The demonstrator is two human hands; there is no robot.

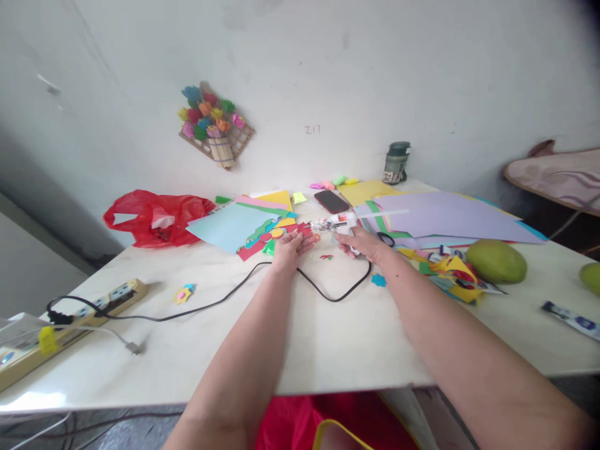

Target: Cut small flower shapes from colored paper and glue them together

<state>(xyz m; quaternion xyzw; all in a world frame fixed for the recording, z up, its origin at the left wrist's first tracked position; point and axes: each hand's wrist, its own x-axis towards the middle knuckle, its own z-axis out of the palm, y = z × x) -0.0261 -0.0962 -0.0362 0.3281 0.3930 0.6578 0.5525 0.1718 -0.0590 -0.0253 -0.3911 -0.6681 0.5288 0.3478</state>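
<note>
While I am guiding remotely, one layered cutout (182, 295) is sitting joined, left of my grip.
I cannot tell if my left hand (287, 251) is gripping; my right hand (363, 243) is clasping a glue gun (350, 219); just right, a blue cutout (379, 280) is lying loose.

2 bare arms (255, 334) reach forward, left hand (288, 251) with fingers (305, 242) extended inward, right hand (362, 244) seemingly curled.
</note>
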